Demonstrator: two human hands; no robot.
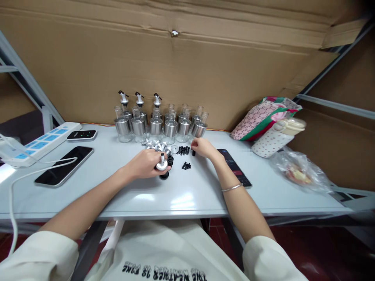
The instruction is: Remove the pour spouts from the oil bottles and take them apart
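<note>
My left hand (146, 163) is closed around a silver pourer top (161, 164) with a short dark stem pointing up. Just beyond it lies a heap of silver pourer parts (155, 145), with black rings (170, 159) at its right. My right hand (202, 147) is pinched at the right end of a row of small black tubes (184, 150), its fingertips on one black tube (193, 153). Nearer to me lies a small cluster of shorter black pieces (186, 166). Glass bottles with steel sleeves (156, 127) stand in rows behind, and three carry pourers (139, 97).
On the left are a power strip (47, 141), a small black device (82, 135) and a phone (64, 166) with a white cable. Another phone (234, 168) lies under my right forearm. At right are a pink bag (260, 117), a dotted bottle (272, 140) and a plastic bag (301, 171).
</note>
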